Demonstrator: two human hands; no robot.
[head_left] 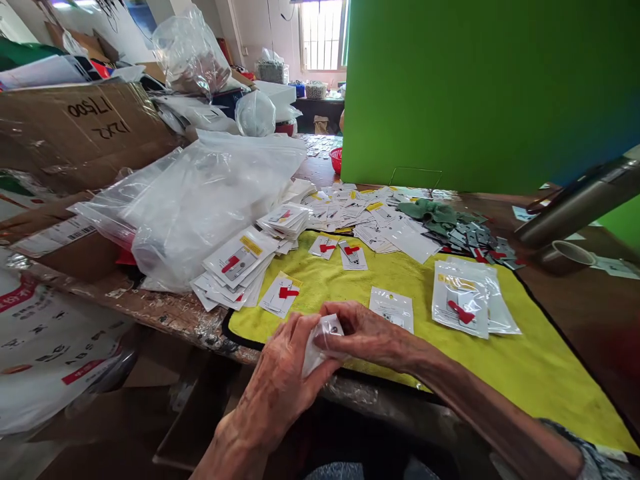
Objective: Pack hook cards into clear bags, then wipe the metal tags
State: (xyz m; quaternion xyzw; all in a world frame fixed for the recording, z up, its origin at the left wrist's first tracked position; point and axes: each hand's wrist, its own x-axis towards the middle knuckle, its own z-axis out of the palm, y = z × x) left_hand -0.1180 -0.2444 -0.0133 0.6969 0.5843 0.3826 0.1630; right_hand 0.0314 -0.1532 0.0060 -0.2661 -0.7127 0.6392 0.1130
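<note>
Between my two hands, just over the near edge of the yellow cloth [345, 293], is a small clear plastic bag [316, 355]. My left hand [285, 367] is closed round its left side. My right hand [360, 337] pinches its upper edge, where a small dark spot shows; what else is inside I cannot make out. Ahead on the cloth lie several printed cards [280, 295] with red pieces on them. A white printed packet [393, 308] lies just beyond my right wrist. Farther right are clear zip bags [463, 300], the front one with a red piece.
Stacked filled packets [237, 263] and large plastic bags [210, 187] lie to the left. Behind the cloth spread loose cards [345, 207] and grey pieces [470, 237]. A green panel [480, 93] stands at the back; a metal cylinder [575, 200] and a cup [567, 257] are right.
</note>
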